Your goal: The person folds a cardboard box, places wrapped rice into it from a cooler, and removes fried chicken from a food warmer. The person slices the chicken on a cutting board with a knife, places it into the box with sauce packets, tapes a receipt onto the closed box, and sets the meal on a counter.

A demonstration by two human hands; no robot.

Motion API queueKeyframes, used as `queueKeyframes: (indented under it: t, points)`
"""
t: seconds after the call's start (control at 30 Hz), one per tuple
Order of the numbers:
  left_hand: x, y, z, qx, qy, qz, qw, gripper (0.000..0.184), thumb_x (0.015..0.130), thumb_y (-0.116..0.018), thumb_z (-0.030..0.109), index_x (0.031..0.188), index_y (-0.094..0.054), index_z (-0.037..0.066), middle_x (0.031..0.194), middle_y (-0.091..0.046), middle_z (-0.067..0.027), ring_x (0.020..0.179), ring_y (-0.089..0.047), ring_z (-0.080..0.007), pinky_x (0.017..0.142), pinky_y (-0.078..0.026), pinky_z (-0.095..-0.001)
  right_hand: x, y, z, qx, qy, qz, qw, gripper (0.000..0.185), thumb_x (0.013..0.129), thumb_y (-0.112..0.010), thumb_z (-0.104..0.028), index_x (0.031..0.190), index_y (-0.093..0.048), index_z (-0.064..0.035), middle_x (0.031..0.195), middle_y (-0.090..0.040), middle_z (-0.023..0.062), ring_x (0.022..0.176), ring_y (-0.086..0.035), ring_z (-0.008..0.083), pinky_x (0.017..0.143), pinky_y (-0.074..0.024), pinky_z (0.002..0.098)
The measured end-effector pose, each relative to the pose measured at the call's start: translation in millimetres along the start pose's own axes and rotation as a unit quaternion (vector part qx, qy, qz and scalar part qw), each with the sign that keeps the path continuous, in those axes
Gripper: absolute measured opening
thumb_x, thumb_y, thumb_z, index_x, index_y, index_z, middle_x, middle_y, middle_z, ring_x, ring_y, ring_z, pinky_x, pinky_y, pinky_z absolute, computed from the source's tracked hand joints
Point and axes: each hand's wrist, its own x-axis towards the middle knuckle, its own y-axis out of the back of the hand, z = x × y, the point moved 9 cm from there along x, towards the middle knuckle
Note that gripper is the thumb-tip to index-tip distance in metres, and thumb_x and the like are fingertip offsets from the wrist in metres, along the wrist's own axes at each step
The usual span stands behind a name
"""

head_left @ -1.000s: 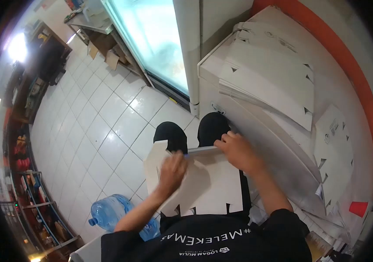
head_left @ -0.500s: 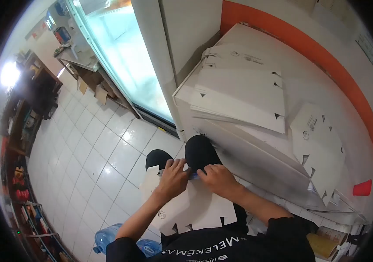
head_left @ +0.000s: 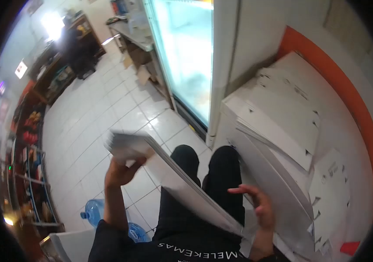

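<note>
My left hand [head_left: 124,171] grips a thin stack of white cardboard sheets [head_left: 180,185] near its upper left corner. The stack is tilted up on its edge over my lap, running from upper left down to the lower right, and is blurred by motion. To the right of its lower end is my right hand [head_left: 258,207], off the sheets, with fingers apart and nothing in them. On the white surface to the right lie a pile of similar notched cardboard sheets [head_left: 284,113] and another group of them [head_left: 332,187].
A lit glass-door fridge [head_left: 184,61] stands ahead, beside a low table [head_left: 136,32]. Blue water jugs [head_left: 95,212] are on the tiled floor at left. Shelves with goods [head_left: 31,161] line the left side. A red object [head_left: 349,248] is at lower right.
The cardboard lying flat on my lap under both hands is now lifted on edge in my left hand, swung leftward. My right hand has come off and moved right. The view has turned left.
</note>
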Motion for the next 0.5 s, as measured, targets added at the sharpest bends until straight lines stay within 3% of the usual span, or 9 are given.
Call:
queueKeyframes:
  t: [0.03,0.1,0.17,0.2,0.23,0.27,0.3,0.4,0.5]
  points:
    - [-11,22,-23,-0.085,0.1,0.096,0.987,0.014,0.095,-0.072,0.015,0.102,-0.069,0.002,0.093,-0.071,-0.0068,0.08,-0.066,-0.0159,0.066,-0.052,-0.0313,12,-23,4,-0.018,-0.005,-0.042,0.999,0.093,0.083,-0.067,-0.072,0.138,-0.055,0.0017,0.129,-0.065,0.0246,0.129,-0.058,0.0362,0.112,-0.0399,0.0493]
    - [-33,32,-37,-0.107,0.159,0.243,0.951,0.015,0.099,-0.067,0.017,0.104,-0.069,0.002,0.095,-0.069,-0.0032,0.085,-0.063,-0.0127,0.071,-0.051,-0.031,27,-70,-28,-0.276,0.083,-0.09,0.953,0.086,0.085,-0.074,-0.059,0.138,-0.051,0.005,0.126,-0.064,0.0267,0.13,-0.057,0.0371,0.109,-0.0432,0.0515]
    - [-65,5,-62,-0.149,0.204,0.294,0.922,0.028,0.1,-0.067,0.027,0.114,-0.068,0.002,0.099,-0.068,-0.0039,0.093,-0.062,-0.014,0.08,-0.05,-0.0319,58,-80,-41,-0.309,-0.022,-0.037,0.95,0.065,0.091,-0.075,-0.04,0.13,-0.052,0.0068,0.111,-0.067,0.0296,0.118,-0.064,0.039,0.097,-0.0505,0.0506]
    - [-90,-19,-72,-0.134,0.32,0.299,0.889,0.05,0.101,-0.062,0.042,0.13,-0.06,0.002,0.124,-0.062,-0.0109,0.116,-0.056,-0.0218,0.101,-0.043,-0.0399,83,-81,-51,-0.347,-0.034,-0.043,0.936,0.06,0.093,-0.074,-0.037,0.128,-0.053,0.0067,0.107,-0.068,0.0297,0.114,-0.066,0.0391,0.094,-0.0515,0.0497]
    - [-115,-48,-92,-0.188,0.321,0.29,0.882,0.063,0.1,-0.062,0.045,0.14,-0.05,-0.001,0.133,-0.057,-0.0148,0.123,-0.053,-0.0265,0.108,-0.039,-0.0426,104,-81,-60,-0.386,-0.044,-0.045,0.92,0.055,0.094,-0.072,-0.034,0.126,-0.054,0.0066,0.104,-0.068,0.0298,0.11,-0.067,0.0392,0.091,-0.0524,0.0488]
    - [-150,-88,-122,-0.266,0.353,0.256,0.86,0.073,0.1,-0.061,0.048,0.147,-0.04,-0.003,0.141,-0.052,-0.0171,0.128,-0.05,-0.0293,0.11,-0.038,-0.0435,124,-83,-59,-0.425,-0.058,-0.073,0.9,0.054,0.09,-0.075,-0.031,0.125,-0.056,0.0068,0.104,-0.068,0.0297,0.105,-0.067,0.0417,0.089,-0.0522,0.0482]
    - [-166,-126,-128,-0.323,0.355,0.114,0.87,0.08,0.099,-0.06,0.052,0.151,-0.032,-0.002,0.144,-0.048,-0.0194,0.133,-0.048,-0.0316,0.113,-0.037,-0.0452,146,-81,-48,-0.464,-0.072,-0.101,0.877,0.054,0.087,-0.077,-0.027,0.124,-0.057,0.0069,0.104,-0.068,0.0296,0.1,-0.066,0.0442,0.086,-0.052,0.0475]
    - [-228,-188,-82,-0.345,0.426,-0.2,0.812,0.081,0.104,-0.039,0.061,0.15,-0.037,-0.006,0.15,-0.045,-0.0201,0.136,-0.044,-0.0281,0.115,-0.033,-0.0398,192,-63,39,-0.485,-0.088,-0.258,0.831,0.056,0.082,-0.08,-0.025,0.124,-0.059,0.0044,0.108,-0.069,0.0265,0.1,-0.067,0.0427,0.086,-0.0525,0.0449]
    - [-222,-190,-11,-0.279,0.292,-0.449,0.797,0.08,0.106,-0.034,0.059,0.154,-0.032,-0.005,0.156,-0.039,-0.0245,0.144,-0.037,-0.0302,0.12,-0.028,-0.0397,198,-47,135,-0.507,-0.097,-0.359,0.777,0.057,0.083,-0.08,-0.026,0.129,-0.057,-0.0012,0.122,-0.067,0.0208,0.118,-0.062,0.0348,0.099,-0.0484,0.0419]
